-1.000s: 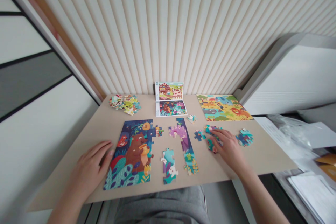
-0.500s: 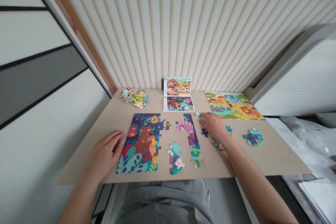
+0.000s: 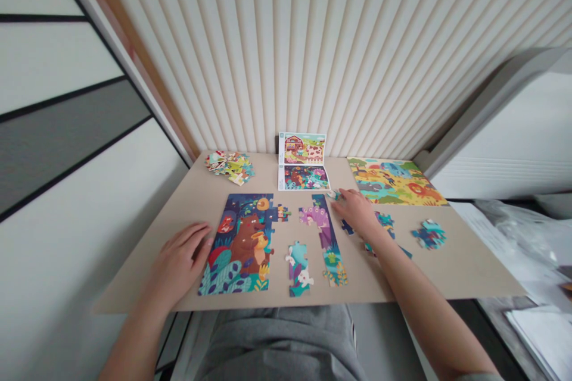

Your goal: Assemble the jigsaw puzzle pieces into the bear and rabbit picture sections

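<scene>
Beige tabletop (image 3: 187, 202) lower left, left hand (image 3: 179, 262) flat, fingers spread, steadying bear puzzle (image 3: 241, 244); right of centre, right hand (image 3: 360, 214), fingertips pinching small loose piece (image 3: 333, 194) beside purple strip (image 3: 324, 232), apparently for fitting.

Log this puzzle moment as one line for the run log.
left hand: flat on table, touching bear puzzle section | right hand: fingertips on loose piece | finished puzzle: far right
</scene>
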The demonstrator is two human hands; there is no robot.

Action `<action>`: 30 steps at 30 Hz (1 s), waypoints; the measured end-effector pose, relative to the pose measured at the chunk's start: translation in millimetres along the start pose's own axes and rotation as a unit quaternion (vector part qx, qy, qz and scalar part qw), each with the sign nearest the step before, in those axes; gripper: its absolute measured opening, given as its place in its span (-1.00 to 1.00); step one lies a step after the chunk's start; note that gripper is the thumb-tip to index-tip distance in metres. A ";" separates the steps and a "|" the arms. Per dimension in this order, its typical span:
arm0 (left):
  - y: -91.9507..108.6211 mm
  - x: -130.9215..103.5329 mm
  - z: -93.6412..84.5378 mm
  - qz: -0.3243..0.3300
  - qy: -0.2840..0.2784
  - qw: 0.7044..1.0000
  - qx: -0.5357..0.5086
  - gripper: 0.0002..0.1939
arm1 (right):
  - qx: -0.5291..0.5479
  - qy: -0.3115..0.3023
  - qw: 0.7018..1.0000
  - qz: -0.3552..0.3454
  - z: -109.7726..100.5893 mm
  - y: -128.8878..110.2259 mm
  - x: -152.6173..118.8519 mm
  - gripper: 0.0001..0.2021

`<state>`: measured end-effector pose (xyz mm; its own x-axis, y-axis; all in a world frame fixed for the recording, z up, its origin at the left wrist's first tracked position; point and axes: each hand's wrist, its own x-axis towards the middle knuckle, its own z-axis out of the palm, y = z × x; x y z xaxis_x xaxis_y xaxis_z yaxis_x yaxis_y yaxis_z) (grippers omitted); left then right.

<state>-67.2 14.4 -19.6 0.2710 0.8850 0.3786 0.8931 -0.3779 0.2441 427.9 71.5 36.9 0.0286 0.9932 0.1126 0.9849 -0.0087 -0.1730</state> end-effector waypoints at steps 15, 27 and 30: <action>105.2 -8.1 -31.3 0.163 0.121 0.979 -0.023 -0.61 | 0.168 -0.050 0.952 -0.252 -41.2 -9.1 -115.2 -0.40; 201.3 -43.0 9.9 0.234 0.066 0.962 -0.122 -0.87 | 0.138 -0.099 0.937 -0.306 -45.6 -41.3 -147.0 -0.39; 200.5 -40.5 9.0 0.235 0.061 0.963 -0.118 -0.88 | 0.142 -0.100 0.938 -0.301 -42.6 -41.0 -149.1 -0.42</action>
<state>104.1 -94.7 6.0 0.5687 0.5680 0.5950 0.5721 -0.7928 0.2101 390.5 -81.2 68.9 -0.5789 0.8100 0.0934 0.7256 0.5640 -0.3942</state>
